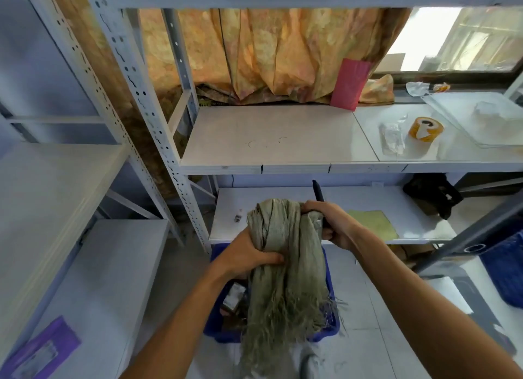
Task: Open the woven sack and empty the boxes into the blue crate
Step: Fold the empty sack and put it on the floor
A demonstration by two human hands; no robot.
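Observation:
A limp grey-green woven sack (283, 265) hangs bunched over the blue crate (329, 326) on the floor, its frayed open end dangling down. My left hand (249, 255) grips the gathered sack from the left. My right hand (329, 223) grips the sack's top right fold together with a black knife (317, 190) whose tip points up. Boxes (235, 295) show inside the crate to the left of the sack; most of the crate's inside is hidden by the cloth.
White metal shelving stands ahead and to the left. A yellow tape roll (424, 127) and plastic wrap lie on the upper shelf, a yellow cloth (373, 223) and a black object (433, 194) on the lower one. Another blue crate (506, 268) sits at right.

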